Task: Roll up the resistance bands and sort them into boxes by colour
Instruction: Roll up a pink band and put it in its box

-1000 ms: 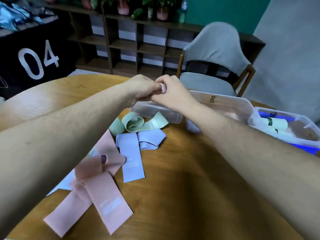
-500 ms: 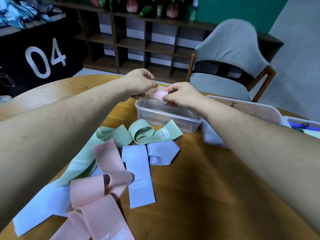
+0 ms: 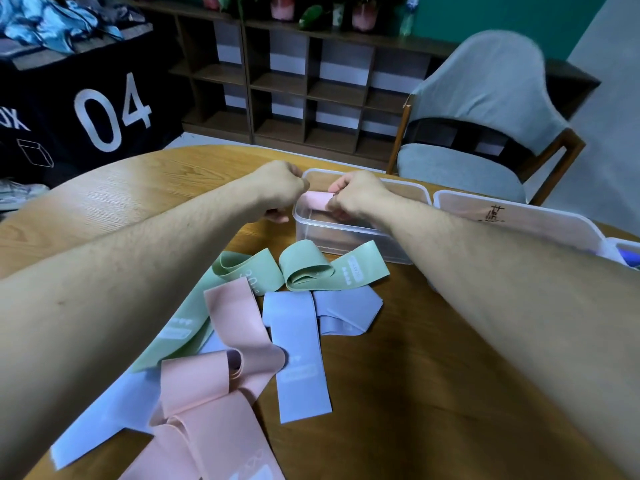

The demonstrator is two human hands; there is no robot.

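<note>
A rolled pink band (image 3: 318, 199) hangs over the near left corner of a clear plastic box (image 3: 349, 241) at the far side of the table. My right hand (image 3: 356, 197) grips the roll from the right. My left hand (image 3: 280, 187) is curled at the roll's left end, just outside the box; whether its fingers still touch the band is unclear. Loose bands lie nearer to me: green bands (image 3: 308, 268), lilac bands (image 3: 298, 351) and pink bands (image 3: 221, 375), overlapping on the wood.
A second clear box with a lid (image 3: 512, 220) stands right of the first, and another container's edge (image 3: 627, 252) shows at far right. A grey chair (image 3: 485, 109) stands behind the round wooden table (image 3: 415, 393). Shelves line the back wall.
Both hands have dropped with the rolled pink band from above the table to the corner of the clear box. The view has shifted left.
</note>
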